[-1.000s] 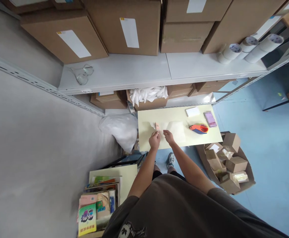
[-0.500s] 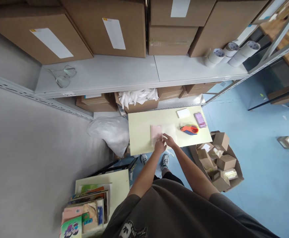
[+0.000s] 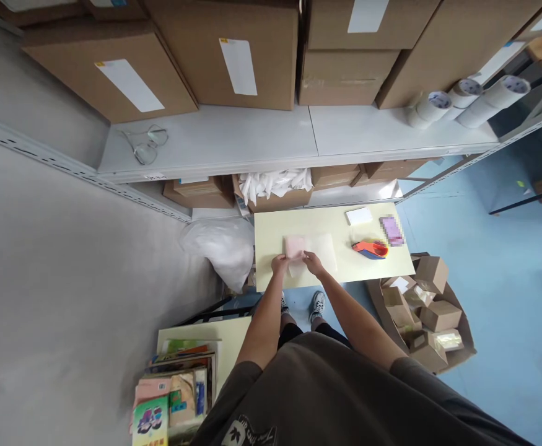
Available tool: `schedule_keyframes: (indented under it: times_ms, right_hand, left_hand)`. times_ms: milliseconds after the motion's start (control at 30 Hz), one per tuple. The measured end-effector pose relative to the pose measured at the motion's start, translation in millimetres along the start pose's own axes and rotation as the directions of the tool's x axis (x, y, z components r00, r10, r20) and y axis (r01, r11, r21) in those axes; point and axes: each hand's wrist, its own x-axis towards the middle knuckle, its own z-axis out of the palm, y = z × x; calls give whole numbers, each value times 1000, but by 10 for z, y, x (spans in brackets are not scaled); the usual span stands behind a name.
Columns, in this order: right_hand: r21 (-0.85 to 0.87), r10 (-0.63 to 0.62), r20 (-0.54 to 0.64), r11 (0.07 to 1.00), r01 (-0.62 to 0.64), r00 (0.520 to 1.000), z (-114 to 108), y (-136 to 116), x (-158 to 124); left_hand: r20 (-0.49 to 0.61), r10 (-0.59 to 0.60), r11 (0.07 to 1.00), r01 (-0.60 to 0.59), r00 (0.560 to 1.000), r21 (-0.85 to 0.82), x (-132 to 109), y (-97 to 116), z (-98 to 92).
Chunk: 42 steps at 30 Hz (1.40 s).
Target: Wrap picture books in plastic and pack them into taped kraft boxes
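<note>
A clear plastic bag [image 3: 319, 250] with a pale pink flat item [image 3: 295, 246] inside lies on the small cream table [image 3: 368, 271]. My left hand [image 3: 279, 265] rests at the bag's near left corner, fingers curled on its edge. Just right of it, my right hand [image 3: 313, 262] pinches the bag's near edge. Further right on the table lie an orange and blue tape dispenser [image 3: 371, 249], a white pad [image 3: 359, 216] and a purple phone-like object [image 3: 392, 230].
A grey shelf [image 3: 271, 139] above the table carries big cardboard boxes [image 3: 233, 52], glasses [image 3: 145, 142] and tape rolls [image 3: 461, 99]. A white plastic sack [image 3: 219, 248] stands left of the table. An open carton of small boxes [image 3: 426, 310] sits right, stacked books [image 3: 173, 396] near left.
The pink item went from being handled above the table to lying flat inside the clear bag. Both hands have moved to the bag's near edge, the left hand shifting left.
</note>
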Motion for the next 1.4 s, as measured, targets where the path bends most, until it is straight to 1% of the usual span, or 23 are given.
schedule_keyframes:
  times_ms: [100,167,233,267,333,433,533,600,667,700,767,833,900,933,967,1033,1067,1167,1233,1300,1400]
  right_hand:
    - [-64,-13,95,998,20,995,109,-152,68]
    - [-107,-44,137,992,59,990,131,-242,105]
    - [-144,-83,128,984,101,988,97,-292,121]
    - [-158,-93,99,982,107,991,56,-294,118]
    - [-141,-72,6,987,72,997,-72,-247,85]
    - [4,21,-131,1000,-21,991,-329,-72,-37]
    - [131,69,-215,990,-41,974,-550,132,-196]
    - [181,87,-230,982,-45,969,-630,230,-275]
    - [210,97,-201,976,-54,975,-652,281,-310]
    - [219,98,-173,974,-59,980,-647,289,-313]
    - [230,103,-111,970,-75,989,-617,281,-297]
    - [228,115,-70,969,-96,991,-583,254,-272]
    - [227,125,-61,968,-108,990,-559,224,-256]
    - [231,126,-62,967,-109,990,-550,210,-253]
    - [241,122,-60,965,-104,991,-542,196,-253]
    - [280,104,-45,956,-87,994,-513,159,-256]
    - [302,92,-30,950,-78,995,-488,131,-255]
    - [355,38,23,934,-43,999,-353,-13,-204]
    - [356,-7,46,934,-10,999,-215,-162,-112]
    - [335,-49,61,942,26,997,-51,-344,33]
    - [297,-119,63,950,95,991,217,-644,325]
  left_hand:
    - [-15,-16,999,16,1000,37,-8,34,-143]
    - [-38,36,994,-31,999,103,-71,89,-202]
    - [-43,109,977,-99,993,187,-167,184,-190]
    - [-36,139,965,-127,990,229,-222,242,-151]
    - [-22,205,932,-189,978,309,-338,361,-10]
    - [33,306,862,-292,951,415,-510,488,313]
    - [187,362,772,-406,913,488,-654,520,647]
    - [278,393,707,-482,876,517,-710,505,801]
    - [309,413,681,-516,857,520,-719,480,865]
    - [304,415,689,-514,858,510,-705,466,860]
    - [252,411,740,-482,876,469,-649,429,790]
    - [141,393,811,-415,909,412,-576,373,666]
    - [52,338,879,-335,940,339,-511,296,535]
    - [45,303,906,-302,952,297,-487,252,479]
    - [65,274,926,-282,959,252,-470,208,432]
    - [126,261,946,-280,957,165,-449,125,364]
    - [132,275,947,-292,952,133,-441,89,337]
    - [88,342,931,-350,936,105,-382,5,230]
    - [78,392,907,-400,916,136,-284,-36,104]
    - [93,433,875,-443,897,198,-130,-66,-72]
    - [95,443,836,-449,892,315,182,-86,-383]
